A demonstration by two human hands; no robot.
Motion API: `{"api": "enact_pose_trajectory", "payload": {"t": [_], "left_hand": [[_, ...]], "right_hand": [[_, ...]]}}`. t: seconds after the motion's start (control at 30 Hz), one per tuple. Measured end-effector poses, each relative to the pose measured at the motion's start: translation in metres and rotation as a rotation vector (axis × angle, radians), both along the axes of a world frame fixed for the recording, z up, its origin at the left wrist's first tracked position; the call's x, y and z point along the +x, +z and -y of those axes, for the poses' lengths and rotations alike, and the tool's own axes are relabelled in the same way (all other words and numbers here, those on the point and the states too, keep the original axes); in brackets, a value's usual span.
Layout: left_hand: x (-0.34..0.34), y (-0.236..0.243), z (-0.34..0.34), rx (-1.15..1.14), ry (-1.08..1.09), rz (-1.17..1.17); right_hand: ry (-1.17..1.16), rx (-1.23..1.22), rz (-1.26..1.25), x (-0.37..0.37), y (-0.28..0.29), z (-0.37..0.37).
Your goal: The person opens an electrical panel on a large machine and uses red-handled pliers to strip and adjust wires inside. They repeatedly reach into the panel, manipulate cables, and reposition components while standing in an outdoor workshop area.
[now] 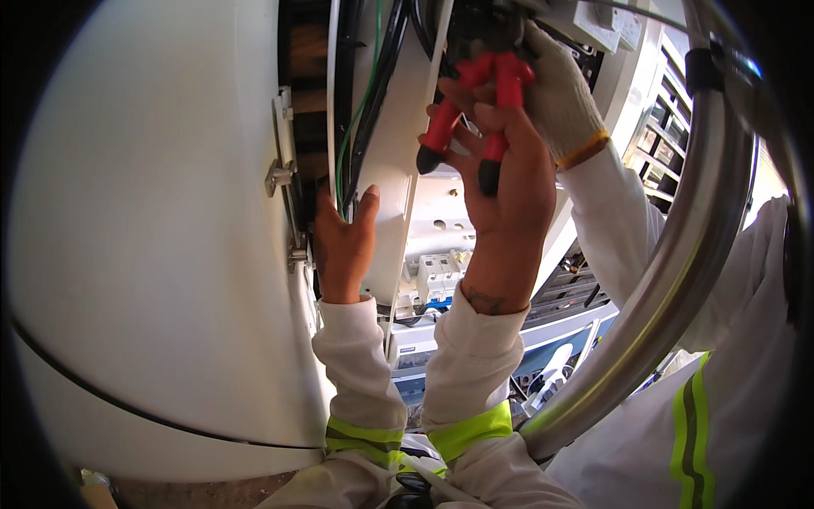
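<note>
My right hand (517, 178) is raised inside a white metal cabinet. It grips red-handled pliers (441, 131) with black handle ends; the handles are spread, and the jaws at the top are dark and blurred. Lower to the left, my left hand (343, 250) is wrapped around black cables (373, 119) beside the cabinet's inner edge, its thumb pointing up and its other fingers partly hidden. A thin green wire (363, 110) runs down into the same hand. Right beside the pliers' head, another person's gloved hand (564, 97) reaches up.
A large white door panel (170, 220) fills the left, with metal hinges (278, 176) along its edge. White breaker modules (439, 276) sit low inside the cabinet. A thick curved metal tube (653, 314) crosses the right side, in front of the other person's sleeve (615, 216).
</note>
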State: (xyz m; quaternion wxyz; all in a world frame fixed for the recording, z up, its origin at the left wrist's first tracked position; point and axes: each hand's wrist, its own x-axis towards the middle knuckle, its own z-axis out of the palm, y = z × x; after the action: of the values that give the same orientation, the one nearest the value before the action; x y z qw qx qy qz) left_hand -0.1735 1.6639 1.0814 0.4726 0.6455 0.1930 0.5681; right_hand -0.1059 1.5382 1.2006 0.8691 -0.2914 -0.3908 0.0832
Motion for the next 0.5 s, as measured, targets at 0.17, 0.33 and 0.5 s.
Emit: {"api": "enact_pose_trajectory", "payload": {"t": [0.17, 0.33, 0.5], "left_hand": [[0.009, 0.017, 0.029, 0.094, 0.256, 0.308], [0.015, 0.059, 0.058, 0.587, 0.314, 0.642], [0.025, 0.104, 0.081, 0.169, -0.417, 0.745]], "right_hand": [[0.122, 0.026, -0.037, -0.002, 0.008, 0.001], [0.206, -0.003, -0.025, -0.003, 0.033, 0.010], [0.176, 0.031, 0.058, -0.003, 0.046, 0.024]]}}
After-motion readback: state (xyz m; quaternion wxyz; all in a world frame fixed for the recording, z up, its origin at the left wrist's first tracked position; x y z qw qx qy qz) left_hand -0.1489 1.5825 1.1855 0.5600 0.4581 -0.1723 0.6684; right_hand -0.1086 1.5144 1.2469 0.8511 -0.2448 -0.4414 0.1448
